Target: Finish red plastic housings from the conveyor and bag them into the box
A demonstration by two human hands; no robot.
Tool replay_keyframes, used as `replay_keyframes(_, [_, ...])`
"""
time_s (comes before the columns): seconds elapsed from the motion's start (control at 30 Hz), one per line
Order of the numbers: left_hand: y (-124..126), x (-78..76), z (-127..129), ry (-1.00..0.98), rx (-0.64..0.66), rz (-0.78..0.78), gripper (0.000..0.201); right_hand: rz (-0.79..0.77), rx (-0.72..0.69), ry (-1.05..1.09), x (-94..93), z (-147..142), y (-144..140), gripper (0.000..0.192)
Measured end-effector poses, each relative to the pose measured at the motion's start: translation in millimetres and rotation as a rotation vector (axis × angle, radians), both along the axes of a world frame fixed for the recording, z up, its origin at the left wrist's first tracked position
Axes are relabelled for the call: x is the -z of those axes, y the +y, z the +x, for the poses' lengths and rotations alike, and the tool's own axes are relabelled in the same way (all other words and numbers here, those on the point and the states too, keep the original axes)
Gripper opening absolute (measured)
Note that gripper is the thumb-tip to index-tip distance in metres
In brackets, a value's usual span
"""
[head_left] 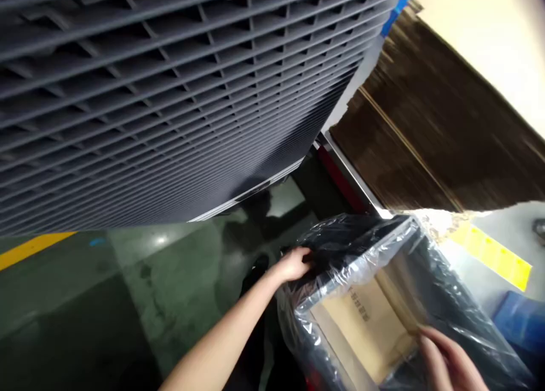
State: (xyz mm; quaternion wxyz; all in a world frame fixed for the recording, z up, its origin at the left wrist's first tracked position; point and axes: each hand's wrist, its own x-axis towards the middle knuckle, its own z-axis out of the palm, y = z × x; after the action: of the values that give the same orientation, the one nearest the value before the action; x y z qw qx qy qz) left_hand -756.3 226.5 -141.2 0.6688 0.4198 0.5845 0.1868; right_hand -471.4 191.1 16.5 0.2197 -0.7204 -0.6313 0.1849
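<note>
A dark bin [443, 283] lined with a clear plastic bag [353, 277] stands at the lower right. My left hand [294, 264] is closed on the plastic bag at the bin's outer left side; its fingertips are partly hidden. Inside the bin lies a brown cardboard piece [370, 323] with dark printed characters. Over the bin, my right hand [451, 360] is slightly blurred, with thumb and fingers pinched at the cardboard's right edge.
A large stack of grey slatted racks [204, 96] fills the upper left. Brown cardboard sheets [438, 113] are piled at the upper right, beside yellow labels [494, 255] and a blue object [522, 323]. Below is a green floor [179, 289] with a yellow line [34, 248].
</note>
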Motion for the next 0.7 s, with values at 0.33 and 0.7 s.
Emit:
replay_keyframes(0.33, [-10.5,30.6,-8.1,0.136,-0.111,-0.104,0.036,-0.116,-0.657,-0.451,15.9,-96.3,116.8,0.029])
replay_keyframes(0.7, [3.7,54.2,-7.0,-0.020,-0.397,-0.194,0.024,-0.122,-0.426,-0.071,19.2,-85.4,109.9,0.024])
